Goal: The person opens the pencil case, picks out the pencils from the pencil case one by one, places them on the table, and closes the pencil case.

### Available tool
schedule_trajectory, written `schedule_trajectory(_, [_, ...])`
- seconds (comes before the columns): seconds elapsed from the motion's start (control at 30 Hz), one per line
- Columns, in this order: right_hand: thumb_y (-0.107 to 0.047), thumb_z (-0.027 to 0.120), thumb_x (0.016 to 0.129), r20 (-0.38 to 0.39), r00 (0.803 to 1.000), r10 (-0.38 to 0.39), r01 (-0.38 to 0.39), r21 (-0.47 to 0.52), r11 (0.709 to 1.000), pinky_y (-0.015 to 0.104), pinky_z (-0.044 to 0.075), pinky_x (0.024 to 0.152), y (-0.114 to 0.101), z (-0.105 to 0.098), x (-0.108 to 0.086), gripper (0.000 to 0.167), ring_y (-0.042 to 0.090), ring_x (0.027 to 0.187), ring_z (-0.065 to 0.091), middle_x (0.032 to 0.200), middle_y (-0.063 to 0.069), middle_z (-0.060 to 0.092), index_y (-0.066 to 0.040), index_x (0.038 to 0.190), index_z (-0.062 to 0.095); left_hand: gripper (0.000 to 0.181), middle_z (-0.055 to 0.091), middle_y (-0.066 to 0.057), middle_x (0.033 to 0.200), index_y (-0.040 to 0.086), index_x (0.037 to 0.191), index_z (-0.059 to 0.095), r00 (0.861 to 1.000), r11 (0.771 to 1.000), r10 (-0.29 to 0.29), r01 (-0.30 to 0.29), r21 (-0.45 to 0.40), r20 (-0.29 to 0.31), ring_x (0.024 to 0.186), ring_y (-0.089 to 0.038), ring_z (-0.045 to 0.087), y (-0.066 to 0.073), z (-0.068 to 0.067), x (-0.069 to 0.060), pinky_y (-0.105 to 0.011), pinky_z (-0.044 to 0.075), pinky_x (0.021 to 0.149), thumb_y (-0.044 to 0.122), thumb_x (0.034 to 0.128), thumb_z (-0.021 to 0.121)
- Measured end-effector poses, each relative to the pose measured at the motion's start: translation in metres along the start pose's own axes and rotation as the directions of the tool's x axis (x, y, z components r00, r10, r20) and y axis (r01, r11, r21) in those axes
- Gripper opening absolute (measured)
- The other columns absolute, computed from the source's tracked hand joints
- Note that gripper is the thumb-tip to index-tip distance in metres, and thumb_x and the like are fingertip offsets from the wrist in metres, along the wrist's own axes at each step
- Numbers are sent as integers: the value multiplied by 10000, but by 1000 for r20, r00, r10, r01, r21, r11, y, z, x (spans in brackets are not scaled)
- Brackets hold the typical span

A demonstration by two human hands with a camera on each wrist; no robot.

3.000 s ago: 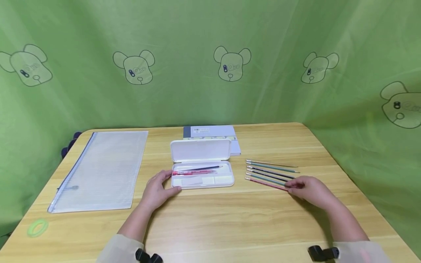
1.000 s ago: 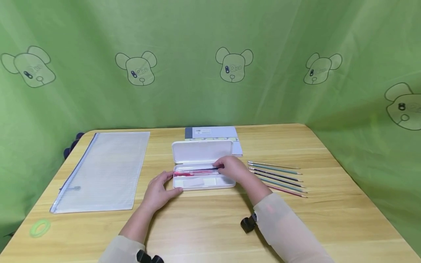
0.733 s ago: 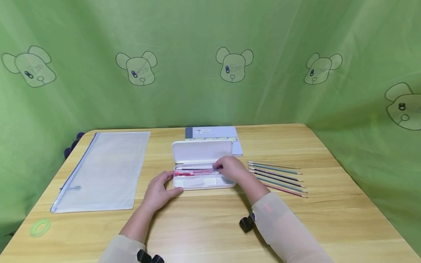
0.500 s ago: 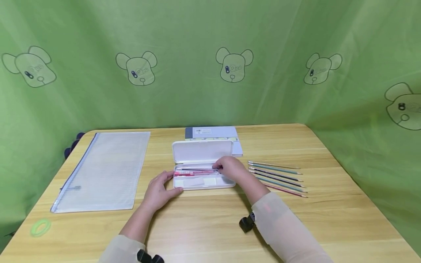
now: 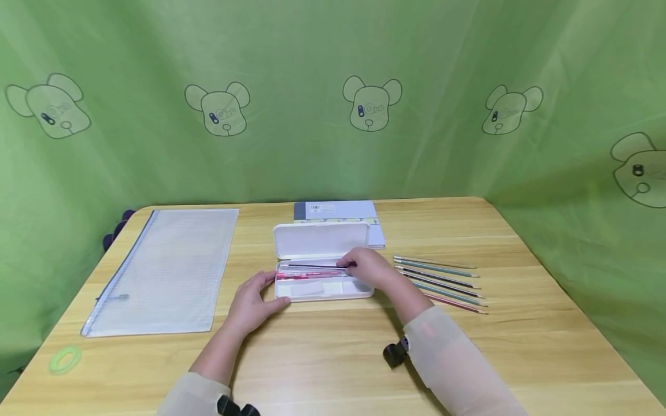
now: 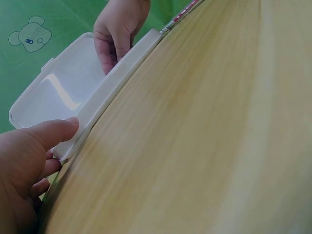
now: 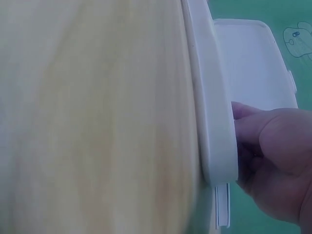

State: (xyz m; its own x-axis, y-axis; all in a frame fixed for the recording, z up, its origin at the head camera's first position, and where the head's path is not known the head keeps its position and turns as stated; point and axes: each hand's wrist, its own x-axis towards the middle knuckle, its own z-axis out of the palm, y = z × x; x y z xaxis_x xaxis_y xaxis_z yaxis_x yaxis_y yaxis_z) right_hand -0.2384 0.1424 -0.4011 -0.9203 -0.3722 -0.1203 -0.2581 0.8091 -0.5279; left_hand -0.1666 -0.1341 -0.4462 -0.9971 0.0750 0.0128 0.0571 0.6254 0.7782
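Note:
A white pencil case (image 5: 355, 290) stands with its lid raised. At its left end my left hand (image 5: 251, 303) grips it; in the left wrist view the thumb (image 6: 63, 129) presses the front wall and the fingers sit round the corner. My right hand (image 5: 368, 268) reaches into the right part and pinches a dark pencil (image 5: 312, 266) lying along the back of the tray. In front of that lie red-marked pens or pencils (image 5: 304, 275) and a small whitish piece (image 5: 307, 288). Both wrist views show the case wall (image 7: 214, 112) hiding the contents and right fingertips.
Several pencils (image 5: 442, 279) lie in a row right of the case. A notebook (image 5: 338, 209) is behind the lid. A translucent zip pouch (image 5: 161, 271) lies at left, a green ring (image 5: 65, 360) near the left table edge. A green curtain (image 5: 291, 156) surrounds the table.
Over three seconds my right hand has moved left from the loose pencils into the case. The dark pencil inside now lies nearer the back wall. My left hand has stayed put.

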Motion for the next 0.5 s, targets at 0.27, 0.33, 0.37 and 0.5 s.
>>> schedule_trajectory(0.27, [-55,631,888,-35,998,-55,59,140,988,420,521,970,7,-11,-9,249,251,1068,636,1115,113,725,-52,1117,729,693,540,-151,1437,70,1387,534,1000,1000,25,-25,11,-7,1444,-427,317,0,0,0,-606,228,1191,345,801,783])
schedule_trajectory(0.33, [-52,632,881,-37,998,-58,64,176,982,384,531,938,12,-14,-12,249,227,1034,638,1093,118,731,-37,1109,730,692,539,-152,1438,69,1386,534,1000,1000,24,-24,12,-6,1445,-425,316,0,0,0,-606,227,1191,344,802,782])
schedule_trajectory(0.37, [-52,631,880,-37,997,-64,70,185,980,364,533,920,14,-16,-14,249,216,1020,636,1088,124,731,-28,1108,728,692,540,-153,1437,68,1387,534,1000,1000,25,-25,14,-5,1446,-424,315,0,0,0,-605,227,1191,345,803,781])
schedule_trajectory(0.5, [-55,636,881,-42,997,-62,70,232,970,289,512,849,23,-24,-22,241,182,962,610,1096,135,721,-27,1101,730,692,535,-158,1442,66,1388,532,1000,999,26,-26,20,-2,1447,-421,314,-1,0,0,-606,227,1191,348,806,777])
